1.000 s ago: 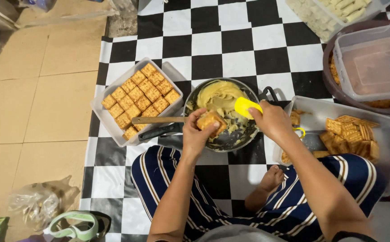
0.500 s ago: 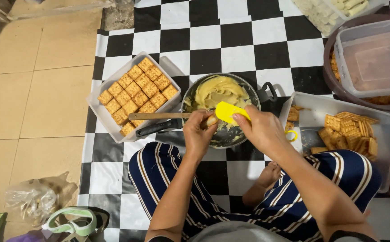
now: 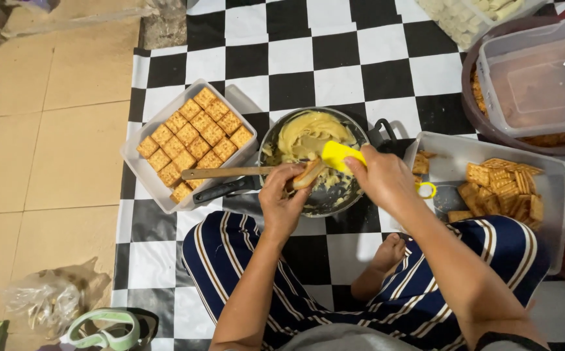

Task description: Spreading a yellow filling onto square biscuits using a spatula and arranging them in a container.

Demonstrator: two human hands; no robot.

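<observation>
My left hand holds a square cracker over the near rim of a dark pan half full of pale yellow cream. My right hand grips a yellow spatula whose blade rests against the cracker. A wooden spoon lies across the pan's left rim, its handle pointing left.
A grey tray packed with crackers sits left of the pan. A second tray with loose crackers sits to the right. Clear plastic tubs stand at the back right. My striped trouser legs and a bare foot lie on the checkered mat; bags rest bottom left.
My right hand brought the yellow spatula down from above the pan onto the cracker, which my left hand has tilted over the pan's rim.
</observation>
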